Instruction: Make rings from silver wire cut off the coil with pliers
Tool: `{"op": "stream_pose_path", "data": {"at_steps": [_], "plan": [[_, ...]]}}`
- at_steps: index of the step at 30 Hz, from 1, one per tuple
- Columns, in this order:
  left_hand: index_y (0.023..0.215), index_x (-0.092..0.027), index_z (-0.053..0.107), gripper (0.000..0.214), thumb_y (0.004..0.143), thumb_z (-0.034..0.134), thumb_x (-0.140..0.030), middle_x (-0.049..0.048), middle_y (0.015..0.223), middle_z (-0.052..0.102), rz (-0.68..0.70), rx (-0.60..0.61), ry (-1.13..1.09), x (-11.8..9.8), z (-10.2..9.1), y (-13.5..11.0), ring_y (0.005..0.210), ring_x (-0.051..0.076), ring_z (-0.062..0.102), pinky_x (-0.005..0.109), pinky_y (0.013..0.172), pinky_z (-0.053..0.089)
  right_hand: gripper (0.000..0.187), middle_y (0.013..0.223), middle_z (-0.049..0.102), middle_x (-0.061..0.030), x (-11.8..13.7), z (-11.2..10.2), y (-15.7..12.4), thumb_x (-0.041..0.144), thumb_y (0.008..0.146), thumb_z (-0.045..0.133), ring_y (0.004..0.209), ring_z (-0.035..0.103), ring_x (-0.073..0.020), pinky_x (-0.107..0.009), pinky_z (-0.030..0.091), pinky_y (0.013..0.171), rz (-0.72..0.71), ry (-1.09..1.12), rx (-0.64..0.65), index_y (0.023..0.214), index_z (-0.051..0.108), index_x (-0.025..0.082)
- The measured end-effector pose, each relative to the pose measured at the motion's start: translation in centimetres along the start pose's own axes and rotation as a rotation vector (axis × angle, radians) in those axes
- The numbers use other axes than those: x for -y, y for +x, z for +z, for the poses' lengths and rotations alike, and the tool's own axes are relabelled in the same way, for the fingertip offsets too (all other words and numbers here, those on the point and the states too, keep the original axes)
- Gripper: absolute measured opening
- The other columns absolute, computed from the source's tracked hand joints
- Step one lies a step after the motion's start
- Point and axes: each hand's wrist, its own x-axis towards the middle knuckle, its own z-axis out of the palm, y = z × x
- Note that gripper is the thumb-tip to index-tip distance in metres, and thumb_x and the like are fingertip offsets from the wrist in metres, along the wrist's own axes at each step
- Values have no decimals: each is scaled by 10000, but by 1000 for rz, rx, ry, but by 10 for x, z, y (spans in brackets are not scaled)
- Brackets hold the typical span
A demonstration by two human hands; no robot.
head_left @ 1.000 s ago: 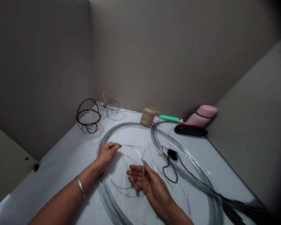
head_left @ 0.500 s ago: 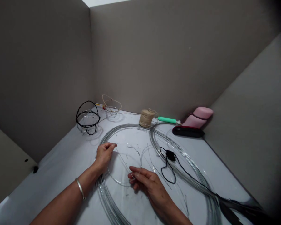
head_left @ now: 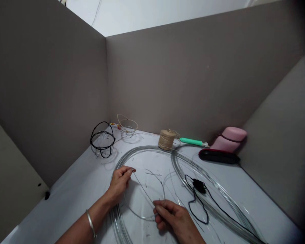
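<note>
Between my hands is a thin wire ring (head_left: 164, 189), with a straight piece of wire (head_left: 143, 188) crossing it. My left hand (head_left: 122, 181) pinches the ring and the straight wire's far end at the upper left. At the lower right, my right hand (head_left: 171, 215) closes thumb and fingers on the wire's near end, close against the ring. Beneath both hands lies a large coil of silvery wire (head_left: 137, 150) on the white table. Several short wire offcuts (head_left: 154, 174) are scattered inside the coil.
Wire frames, one black-wrapped (head_left: 103, 147) and one cream-wrapped (head_left: 128, 130), stand at the back left. A twine spool (head_left: 167, 139), a green-handled tool (head_left: 191, 141), a black case (head_left: 218, 156) and a pink bottle (head_left: 228, 139) line the back. Black cord (head_left: 199, 186) lies right. Grey panels (head_left: 167, 81) enclose the table.
The camera view has tilted up, so everything sits lower and further right in the picture. Both hands keep their grip, and the right hand's fingers have closed more around the wire.
</note>
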Motion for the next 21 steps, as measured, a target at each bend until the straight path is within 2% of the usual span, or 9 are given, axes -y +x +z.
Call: {"op": "stream_pose_path", "data": {"at_steps": [5,9,14,21], "plan": [[756,-107,626,325,611,632,-398,-82,423,349,-21,-95,-63,1,-5,4,373,38,257,178,371,153,221,616,645,-43,6,-1,-4,227,593,663,497,555,-115,-240,427,491,17,93,77,785,670,118],[786,-103,612,355,606,639,-408,-81,438,357,-30,-126,-100,3,-7,5,392,36,268,170,378,160,251,721,664,-52,9,2,-10,125,573,633,569,580,-125,-249,441,547,-45,115,49,820,676,134],[823,-109,590,382,610,637,-422,-95,461,315,-21,-171,-145,6,-5,3,412,34,266,156,386,179,297,783,673,-67,7,5,-10,124,549,662,707,608,-179,-274,458,590,-159,193,2,843,673,162],[783,-103,596,378,542,706,-373,-96,470,303,-54,-233,-317,6,9,-7,397,23,244,144,353,166,232,717,664,-42,10,7,-12,184,564,718,638,590,-128,-230,438,574,-163,326,-8,792,682,158]]}}
